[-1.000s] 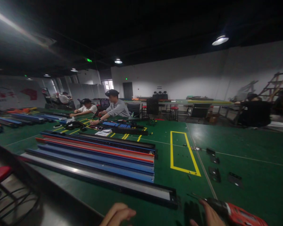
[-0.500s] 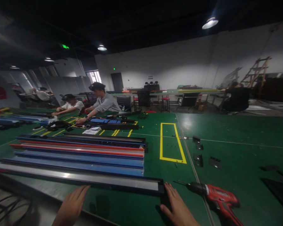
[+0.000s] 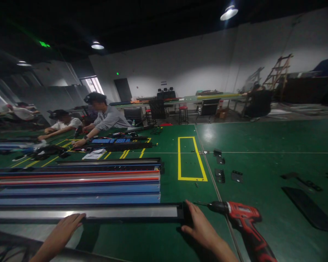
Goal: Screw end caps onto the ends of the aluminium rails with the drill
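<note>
My right hand (image 3: 200,227) lies open and flat on the green table (image 3: 262,145), its fingertips against the black end cap of the nearest rail (image 3: 98,213), gripping nothing. My left hand (image 3: 62,231) is likewise spread open, palm down on the near edge of that same rail, well to the left of the right hand. In my judgement the two hands are placed to steady the rail and keep it square to the table edge; neither is closed around it.

Just right of my right hand, a red cordless drill (image 3: 242,218) lies on its side, bit pointing back toward that hand and the rail end, set down within easy reach and touched by neither hand.

Immediately beyond the held rail, a stack of blue and red rails (image 3: 98,182) lies parallel to it with right ends roughly in line, which suggests orderly staging. Beyond my right hand a yellow marked rectangle (image 3: 191,158) is painted on the table, and to its right several small black plates (image 3: 226,171) lie scattered and apart. A long black strip (image 3: 306,209) lies far right.

Farther off, beyond my left hand, two seated co-workers (image 3: 98,118) lean over their own parts. A wooden ladder (image 3: 276,71) stands at the far wall.
</note>
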A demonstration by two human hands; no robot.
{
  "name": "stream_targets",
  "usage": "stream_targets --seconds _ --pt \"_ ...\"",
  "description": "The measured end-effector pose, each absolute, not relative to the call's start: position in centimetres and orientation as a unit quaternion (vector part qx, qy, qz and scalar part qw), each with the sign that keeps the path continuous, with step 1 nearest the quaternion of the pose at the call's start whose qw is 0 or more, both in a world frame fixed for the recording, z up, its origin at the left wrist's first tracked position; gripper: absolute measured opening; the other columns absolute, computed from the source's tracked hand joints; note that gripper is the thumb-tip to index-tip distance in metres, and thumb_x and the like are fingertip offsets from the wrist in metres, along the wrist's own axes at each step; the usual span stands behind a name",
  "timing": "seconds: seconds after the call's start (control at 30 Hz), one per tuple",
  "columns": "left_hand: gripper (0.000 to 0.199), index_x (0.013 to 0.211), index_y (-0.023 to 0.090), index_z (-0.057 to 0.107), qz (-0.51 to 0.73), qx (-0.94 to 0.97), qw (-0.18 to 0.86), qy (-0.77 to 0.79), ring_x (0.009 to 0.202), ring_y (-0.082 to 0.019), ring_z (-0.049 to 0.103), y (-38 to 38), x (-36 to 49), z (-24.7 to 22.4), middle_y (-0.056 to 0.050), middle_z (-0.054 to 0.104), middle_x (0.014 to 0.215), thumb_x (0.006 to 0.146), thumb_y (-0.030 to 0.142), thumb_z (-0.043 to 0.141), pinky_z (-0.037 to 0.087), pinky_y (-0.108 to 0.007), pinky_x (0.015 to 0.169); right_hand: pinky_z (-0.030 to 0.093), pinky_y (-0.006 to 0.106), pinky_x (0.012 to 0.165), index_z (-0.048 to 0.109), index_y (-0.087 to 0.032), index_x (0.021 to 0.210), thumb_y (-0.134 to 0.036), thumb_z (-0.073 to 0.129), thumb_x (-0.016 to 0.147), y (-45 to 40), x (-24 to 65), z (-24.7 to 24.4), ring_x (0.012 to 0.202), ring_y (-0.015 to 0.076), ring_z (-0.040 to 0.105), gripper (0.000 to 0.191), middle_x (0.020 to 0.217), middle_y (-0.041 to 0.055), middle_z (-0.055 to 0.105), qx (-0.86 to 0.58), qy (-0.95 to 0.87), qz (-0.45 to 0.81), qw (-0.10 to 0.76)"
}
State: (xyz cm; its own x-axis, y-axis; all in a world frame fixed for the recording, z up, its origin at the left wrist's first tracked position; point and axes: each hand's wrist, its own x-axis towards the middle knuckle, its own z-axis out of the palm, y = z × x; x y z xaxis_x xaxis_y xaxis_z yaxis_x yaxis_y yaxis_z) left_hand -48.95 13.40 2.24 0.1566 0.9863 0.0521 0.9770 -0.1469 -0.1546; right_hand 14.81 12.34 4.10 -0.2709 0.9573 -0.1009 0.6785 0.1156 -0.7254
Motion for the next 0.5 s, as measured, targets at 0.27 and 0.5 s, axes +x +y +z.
stream_targets --seconds 0.27,0.5 --pt "0.038 0.107 0.031 0.077 0.023 -0.730 0.056 -0.681 0.114 -0.024 0.072 14.2 -50.8 1.8 -0.002 0.080 0.115 0.082 0.019 0.052 0.049 -0.034 0.104 0.030 0.046 0.124 0.049 -0.013 0.153 -0.024 0.074 0.075 13.6 14.4 4.4 0.145 0.0345 0.044 0.082 0.155 0.0165 0.054 -0.556 -0.732 0.349 0.183" --pt "0.038 0.100 0.031 0.078 0.014 -0.713 0.060 -0.699 0.112 -0.020 0.073 14.6 -51.2 1.3 0.002 0.081 0.110 0.087 0.018 0.045 0.049 -0.027 0.104 0.036 0.046 0.117 0.054 -0.015 0.147 -0.025 0.075 0.076 14.0 14.7 4.1 0.135 0.0334 0.051 0.075 0.145 0.0156 0.061 -0.546 -0.738 0.343 0.199"
